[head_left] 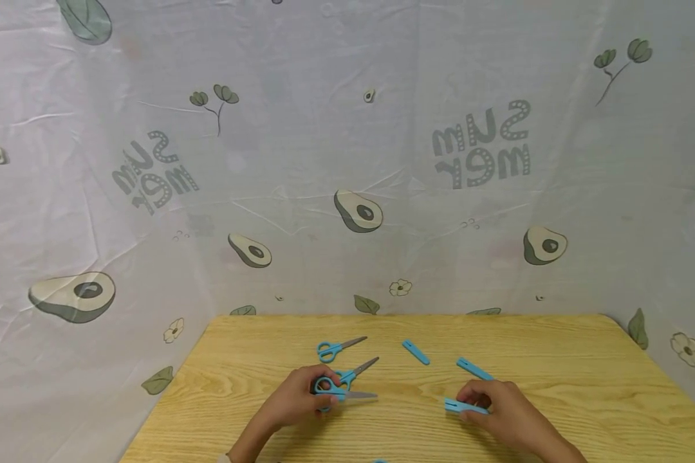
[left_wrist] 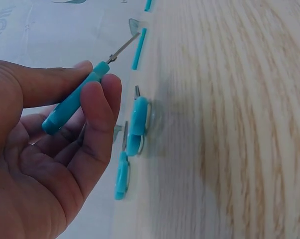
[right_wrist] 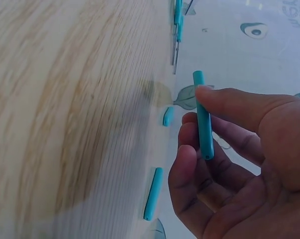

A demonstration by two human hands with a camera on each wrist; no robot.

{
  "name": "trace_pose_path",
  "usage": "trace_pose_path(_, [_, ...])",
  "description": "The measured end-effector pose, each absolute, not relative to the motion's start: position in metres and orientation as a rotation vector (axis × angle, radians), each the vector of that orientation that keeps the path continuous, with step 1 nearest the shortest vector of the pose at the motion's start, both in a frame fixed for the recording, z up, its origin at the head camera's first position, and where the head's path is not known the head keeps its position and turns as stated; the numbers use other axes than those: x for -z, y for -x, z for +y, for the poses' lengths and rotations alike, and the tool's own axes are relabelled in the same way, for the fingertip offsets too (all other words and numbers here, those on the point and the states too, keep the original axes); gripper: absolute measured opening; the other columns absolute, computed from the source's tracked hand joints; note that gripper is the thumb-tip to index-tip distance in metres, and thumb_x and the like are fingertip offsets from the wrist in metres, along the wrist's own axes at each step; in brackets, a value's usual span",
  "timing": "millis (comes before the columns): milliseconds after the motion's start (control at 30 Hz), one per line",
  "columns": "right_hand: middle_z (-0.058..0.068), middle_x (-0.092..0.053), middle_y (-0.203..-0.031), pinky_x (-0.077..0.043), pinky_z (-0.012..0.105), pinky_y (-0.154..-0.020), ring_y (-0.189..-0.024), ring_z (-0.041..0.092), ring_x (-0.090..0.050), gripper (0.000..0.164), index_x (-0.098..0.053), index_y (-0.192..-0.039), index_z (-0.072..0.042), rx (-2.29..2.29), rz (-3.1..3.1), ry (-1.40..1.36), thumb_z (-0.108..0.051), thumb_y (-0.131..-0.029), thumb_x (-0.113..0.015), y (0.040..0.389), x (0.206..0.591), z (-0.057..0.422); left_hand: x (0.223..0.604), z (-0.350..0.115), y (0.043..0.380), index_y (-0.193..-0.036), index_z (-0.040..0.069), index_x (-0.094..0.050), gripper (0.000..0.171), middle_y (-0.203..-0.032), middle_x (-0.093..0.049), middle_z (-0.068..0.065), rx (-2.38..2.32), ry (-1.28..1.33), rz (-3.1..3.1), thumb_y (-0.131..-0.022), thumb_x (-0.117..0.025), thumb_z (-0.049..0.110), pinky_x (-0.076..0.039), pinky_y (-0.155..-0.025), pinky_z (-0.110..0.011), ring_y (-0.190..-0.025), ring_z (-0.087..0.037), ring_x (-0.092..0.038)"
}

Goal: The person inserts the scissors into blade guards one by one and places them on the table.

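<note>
In the head view my left hand (head_left: 292, 397) pinches a pair of scissors (head_left: 338, 392) by its light-blue handles, the grey blades pointing right. The left wrist view shows the handle (left_wrist: 75, 102) between thumb and fingertips. Right behind it lies a second pair of scissors (head_left: 363, 368), and farther back a third pair (head_left: 329, 351). My right hand (head_left: 509, 411) holds a slim blue blade cover (head_left: 462, 406) between thumb and fingers, its slotted end toward the scissors. Two more such covers rest on the table, one (head_left: 473, 368) just behind this hand and another (head_left: 416, 352) farther left.
The wooden table (head_left: 255, 360) ends at a pale curtain (head_left: 301, 154) printed with avocados and leaves. A sliver of a blue thing (head_left: 380, 460) shows at the bottom edge of the head view, mostly cut off.
</note>
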State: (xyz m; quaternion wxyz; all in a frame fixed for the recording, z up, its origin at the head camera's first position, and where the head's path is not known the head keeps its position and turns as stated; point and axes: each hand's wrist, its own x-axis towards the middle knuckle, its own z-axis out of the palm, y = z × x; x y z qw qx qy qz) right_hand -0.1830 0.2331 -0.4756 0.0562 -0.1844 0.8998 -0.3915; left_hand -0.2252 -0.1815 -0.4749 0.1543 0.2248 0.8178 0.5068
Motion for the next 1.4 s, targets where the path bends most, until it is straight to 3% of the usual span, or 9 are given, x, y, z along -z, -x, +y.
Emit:
trace_pose_path(167, [-0.004, -0.077, -0.104, -0.055, 0.022, -0.07, -0.083, -0.003, -0.065, 0.019, -0.077, -0.11, -0.013, 1.199, 2.716, 0.564, -0.022, -0.094, -0.083, 0.18, 0.474, 0.237, 0.472, -0.184, 0.225, -0.12, -0.001, -0.068, 0.018, -0.089, -0.057, -0.001, -1.504, -0.665, 2.267, -0.103, -0.071, 0.005, -0.056, -0.064, -0.026, -0.07, -0.013, -0.062])
trace_pose_path(600, [-0.003, -0.078, -0.104, -0.055, 0.023, -0.069, -0.083, -0.002, -0.065, 0.019, -0.078, -0.111, -0.012, 1.229, 2.708, 0.571, -0.024, -0.096, -0.082, 0.175, 0.471, 0.239, 0.465, -0.182, 0.224, -0.121, -0.003, -0.067, 0.02, -0.093, -0.055, -0.002, -1.56, -0.593, 2.209, -0.103, -0.071, 0.004, -0.059, -0.065, -0.028, -0.079, -0.022, -0.069])
trace_pose_path(1133, [-0.001, -0.078, -0.105, -0.056, 0.023, -0.068, -0.083, -0.001, -0.066, 0.02, -0.078, -0.113, -0.011, 1.253, 2.695, 0.568, -0.023, -0.097, -0.081, 0.179, 0.461, 0.237, 0.451, -0.175, 0.228, -0.123, -0.004, -0.066, 0.024, -0.095, -0.057, -0.002, -1.565, -0.596, 2.216, -0.103, -0.072, 0.009, -0.062, -0.068, -0.033, -0.086, -0.023, -0.074])
trace_pose_path(1400, [-0.002, -0.078, -0.103, -0.056, 0.023, -0.068, -0.083, -0.001, -0.066, 0.019, -0.078, -0.112, -0.013, 1.27, 2.691, 0.583, -0.023, -0.096, -0.081, 0.18, 0.46, 0.235, 0.445, -0.171, 0.233, -0.127, -0.006, -0.064, 0.03, -0.096, -0.057, -0.003, -1.577, -0.602, 2.217, -0.103, -0.073, 0.01, -0.062, -0.071, -0.035, -0.084, -0.021, -0.071])
